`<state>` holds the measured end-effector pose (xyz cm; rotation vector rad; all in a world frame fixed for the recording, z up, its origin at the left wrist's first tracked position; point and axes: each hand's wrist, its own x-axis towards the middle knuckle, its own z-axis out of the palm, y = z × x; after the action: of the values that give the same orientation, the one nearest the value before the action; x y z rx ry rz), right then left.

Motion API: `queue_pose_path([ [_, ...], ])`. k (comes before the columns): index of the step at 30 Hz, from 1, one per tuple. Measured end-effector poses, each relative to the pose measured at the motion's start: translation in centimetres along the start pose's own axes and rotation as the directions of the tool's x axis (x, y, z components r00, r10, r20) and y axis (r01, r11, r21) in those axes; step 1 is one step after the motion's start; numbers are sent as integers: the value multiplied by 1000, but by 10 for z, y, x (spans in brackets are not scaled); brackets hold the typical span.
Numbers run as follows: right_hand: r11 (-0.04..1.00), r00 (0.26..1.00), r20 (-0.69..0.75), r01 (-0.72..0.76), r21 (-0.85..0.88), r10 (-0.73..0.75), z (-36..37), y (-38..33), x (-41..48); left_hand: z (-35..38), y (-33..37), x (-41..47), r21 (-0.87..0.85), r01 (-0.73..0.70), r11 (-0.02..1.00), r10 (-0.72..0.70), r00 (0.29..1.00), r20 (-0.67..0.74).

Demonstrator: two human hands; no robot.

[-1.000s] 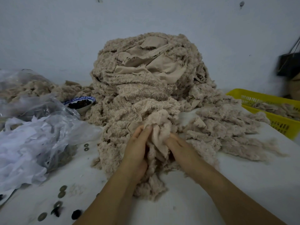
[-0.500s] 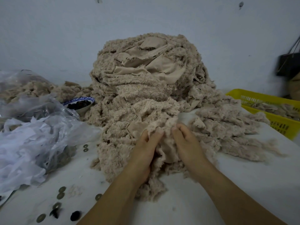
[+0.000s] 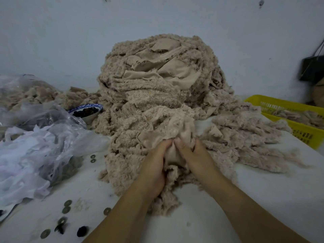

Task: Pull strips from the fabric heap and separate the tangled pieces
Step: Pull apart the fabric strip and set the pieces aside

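Beige fleecy fabric heap [image 3: 157, 81] stands high at the middle of the white counter [image 3: 263, 199]. At its near foot the left hand [image 3: 154, 165] and right hand [image 3: 194, 155] both clutch one bunched beige strip [image 3: 177, 130], not yet pulled free. Some separated strips [image 3: 245, 137] lie spread to the right, so most of the work seems left.

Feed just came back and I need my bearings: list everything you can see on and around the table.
fabric heap: one, beige, table centre
loose strips: many, beige, spread right of the heap
basket: one, yellow, right edge, holding fabric pieces
bowl: one, blue-and-white, left of heap, dark contents
plastic bags: a few, clear, left
round discs: several, dull metal, front left
table: one, white
left hand: grips the heap's front fold
right hand: grips the same fold
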<state>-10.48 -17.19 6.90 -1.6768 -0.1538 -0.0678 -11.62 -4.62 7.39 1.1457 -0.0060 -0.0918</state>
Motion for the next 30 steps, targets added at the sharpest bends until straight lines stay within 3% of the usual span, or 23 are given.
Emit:
queue_pose_path([
  [4, 983, 982, -158, -74, 170, 101, -12, 6, 10, -2, -2, 3, -39, 12, 999, -16, 995, -103],
  [11, 932, 976, -144, -102, 346, 161, -14, 8, 14, -6, 0, 6, -132, 11, 991, -21, 997, -71],
  [15, 939, 986, -96, -98, 330, 137, -15, 4, 12, -8, 0, 5, -117, -15, 993, 9, 999, -45],
  [18, 973, 998, -31, -42, 226, 50, -13, 2, 7, -8, 0, 4, -63, -50, 997, 48, 999, -21],
  [23, 999, 998, 56, -13, 52, 10, -8, 5, 3, -12, 1, 7, -105, 12, 994, -22, 995, -98],
  [27, 992, 997, 39, -69, 109, 65, -9, 8, 6, -16, 9, 7, -307, 89, 948, -139, 980, -143],
  [30, 969, 994, 57, -105, 224, 94, -9, 11, 11, -20, 9, 8, -352, 134, 926, -183, 977, -110],
])
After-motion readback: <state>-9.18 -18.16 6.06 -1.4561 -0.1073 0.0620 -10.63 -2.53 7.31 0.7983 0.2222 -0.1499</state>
